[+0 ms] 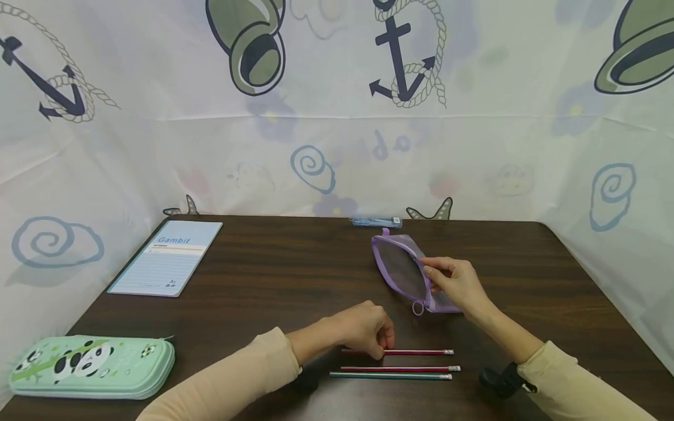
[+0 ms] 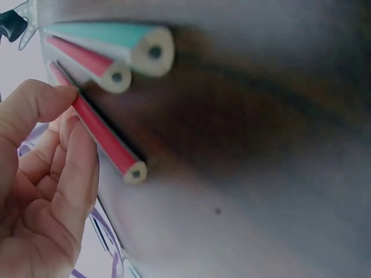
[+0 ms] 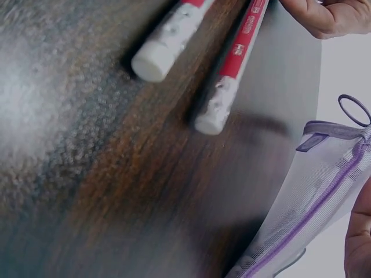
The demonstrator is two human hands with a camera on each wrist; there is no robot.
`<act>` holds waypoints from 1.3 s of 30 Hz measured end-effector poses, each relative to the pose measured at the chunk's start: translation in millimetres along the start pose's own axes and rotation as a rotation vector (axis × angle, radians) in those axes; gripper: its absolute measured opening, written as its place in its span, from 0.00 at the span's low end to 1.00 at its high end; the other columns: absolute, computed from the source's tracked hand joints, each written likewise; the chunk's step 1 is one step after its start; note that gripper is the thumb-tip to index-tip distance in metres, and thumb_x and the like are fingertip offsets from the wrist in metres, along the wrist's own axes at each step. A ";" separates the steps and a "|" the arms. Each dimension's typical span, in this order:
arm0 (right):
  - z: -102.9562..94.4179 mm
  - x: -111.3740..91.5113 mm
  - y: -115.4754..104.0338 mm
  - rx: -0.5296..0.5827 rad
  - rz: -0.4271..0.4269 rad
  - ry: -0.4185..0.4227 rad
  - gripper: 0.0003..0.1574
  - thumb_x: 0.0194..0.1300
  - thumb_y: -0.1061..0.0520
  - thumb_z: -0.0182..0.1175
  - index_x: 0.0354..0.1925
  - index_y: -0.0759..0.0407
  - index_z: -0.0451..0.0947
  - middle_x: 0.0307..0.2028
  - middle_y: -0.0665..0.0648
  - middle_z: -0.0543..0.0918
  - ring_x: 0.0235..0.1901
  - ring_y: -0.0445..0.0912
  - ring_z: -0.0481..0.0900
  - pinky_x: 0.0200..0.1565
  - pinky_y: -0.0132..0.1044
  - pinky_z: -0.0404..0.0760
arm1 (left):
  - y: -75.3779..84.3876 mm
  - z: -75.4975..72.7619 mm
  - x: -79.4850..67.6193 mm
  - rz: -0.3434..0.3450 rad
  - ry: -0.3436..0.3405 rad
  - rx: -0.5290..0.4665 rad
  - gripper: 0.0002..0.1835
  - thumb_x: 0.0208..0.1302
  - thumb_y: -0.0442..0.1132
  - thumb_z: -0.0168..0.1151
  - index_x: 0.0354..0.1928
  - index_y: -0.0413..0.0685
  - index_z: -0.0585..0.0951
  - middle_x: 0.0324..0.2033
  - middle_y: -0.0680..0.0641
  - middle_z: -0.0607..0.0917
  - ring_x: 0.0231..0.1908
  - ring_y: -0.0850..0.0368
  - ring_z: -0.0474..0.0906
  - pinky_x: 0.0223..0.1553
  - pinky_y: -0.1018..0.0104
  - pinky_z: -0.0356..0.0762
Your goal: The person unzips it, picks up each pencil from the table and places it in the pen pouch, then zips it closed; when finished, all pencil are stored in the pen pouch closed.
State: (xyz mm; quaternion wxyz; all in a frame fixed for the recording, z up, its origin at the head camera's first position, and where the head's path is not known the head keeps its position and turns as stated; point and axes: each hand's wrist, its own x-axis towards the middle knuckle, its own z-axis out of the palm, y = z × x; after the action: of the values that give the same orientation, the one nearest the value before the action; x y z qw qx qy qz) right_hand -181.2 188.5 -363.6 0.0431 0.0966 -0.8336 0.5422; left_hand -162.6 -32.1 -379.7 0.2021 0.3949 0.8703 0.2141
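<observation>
Pinches the far red pencil (image 1: 421, 352) between thumb and fingers of the left hand (image 1: 365, 328), left of its middle, leaving the eraser end free and pointing right. Probably gripped there for control, with some bare length on either side for steering. Cannot tell whether resting on the counter (image 1: 263, 263) or just clear of it.

Holds the purple mesh pouch (image 1: 404, 266) beyond the pencils with the right hand (image 1: 459, 283), pinching the right side of its rim. Seems held this way to spread the gaping mouth, being too soft, by the look of the mesh, to stand open unaided. Cannot tell how much to credit the counter with bearing its weight.

Has a second red pencil (image 1: 400, 369) and a green pencil (image 1: 389, 376) laid just nearer, nearly parallel and close together, erasers to the right, likely for tidy access near the pouch.

Has, well apart on the left, a notebook (image 1: 165, 263) farther back and a closed panda case (image 1: 95, 368) nearer, perhaps to free the middle for both hands. Has a blue item (image 1: 376, 222), too small to name, near the far edge, presumably out of the way.
</observation>
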 end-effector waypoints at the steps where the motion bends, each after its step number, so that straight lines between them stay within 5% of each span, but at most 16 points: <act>1: -0.1 0.0 0.3 0.000 -0.001 0.000 0.16 0.65 0.66 0.56 0.49 0.75 0.76 0.30 0.64 0.81 0.21 0.38 0.77 0.26 0.33 0.83 | -0.7 -1.1 -0.8 -0.002 -0.006 0.005 0.10 0.44 0.29 0.71 0.23 0.53 0.82 0.16 0.63 0.76 0.20 0.74 0.71 0.23 0.83 0.71; 6: -0.5 0.4 1.7 0.003 0.003 -0.003 0.16 0.66 0.66 0.56 0.50 0.75 0.76 0.30 0.66 0.81 0.22 0.39 0.78 0.27 0.34 0.83 | -8.0 -12.8 -7.1 -0.023 -0.091 -0.089 0.10 0.47 0.27 0.68 0.24 0.52 0.82 0.17 0.61 0.77 0.20 0.72 0.70 0.23 0.81 0.71; 12: -0.2 1.0 2.2 0.017 0.010 -0.004 0.16 0.66 0.66 0.55 0.50 0.76 0.75 0.31 0.66 0.81 0.22 0.36 0.76 0.28 0.31 0.83 | -21.5 -37.8 -16.6 -0.094 -0.253 -0.410 0.06 0.51 0.24 0.63 0.31 0.41 0.82 0.20 0.55 0.79 0.22 0.66 0.72 0.25 0.76 0.75; 16: 0.9 0.7 2.7 0.012 0.004 -0.006 0.16 0.66 0.67 0.55 0.50 0.76 0.75 0.32 0.67 0.81 0.22 0.37 0.77 0.27 0.31 0.83 | -37.3 -52.0 -20.8 -0.134 -0.278 -0.602 0.06 0.56 0.27 0.61 0.36 0.39 0.81 0.25 0.52 0.81 0.28 0.62 0.75 0.33 0.68 0.82; 22: 3.3 0.3 2.8 0.015 0.001 -0.011 0.16 0.65 0.67 0.55 0.49 0.77 0.75 0.30 0.65 0.81 0.22 0.39 0.78 0.27 0.34 0.83 | -56.5 -58.5 -17.4 -0.235 -0.164 -0.908 0.13 0.62 0.30 0.55 0.48 0.31 0.76 0.31 0.50 0.80 0.31 0.62 0.75 0.33 0.72 0.81; 30: 13.3 -3.3 -2.4 0.048 0.013 -0.040 0.17 0.66 0.66 0.56 0.50 0.77 0.75 0.40 0.72 0.81 0.22 0.36 0.77 0.26 0.30 0.82 | -48.9 -42.4 14.6 -0.378 0.111 -1.290 0.19 0.69 0.32 0.50 0.58 0.28 0.70 0.39 0.47 0.80 0.37 0.62 0.78 0.40 0.74 0.81; 39: 22.0 -8.5 -3.7 0.056 -0.001 -0.075 0.15 0.65 0.67 0.56 0.48 0.77 0.76 0.39 0.74 0.80 0.23 0.36 0.76 0.27 0.31 0.83 | -30.4 -25.3 46.1 -0.471 0.334 -1.453 0.08 0.66 0.28 0.54 0.45 0.32 0.76 0.30 0.48 0.81 0.36 0.57 0.81 0.47 0.68 0.80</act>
State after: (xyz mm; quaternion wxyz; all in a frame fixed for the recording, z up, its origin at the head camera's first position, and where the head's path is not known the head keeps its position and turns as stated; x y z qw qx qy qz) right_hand -171.4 167.9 -370.8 0.0095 0.1183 -0.8191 0.5612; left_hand -222.0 -19.9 -383.4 0.3163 -0.0691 0.5918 0.7382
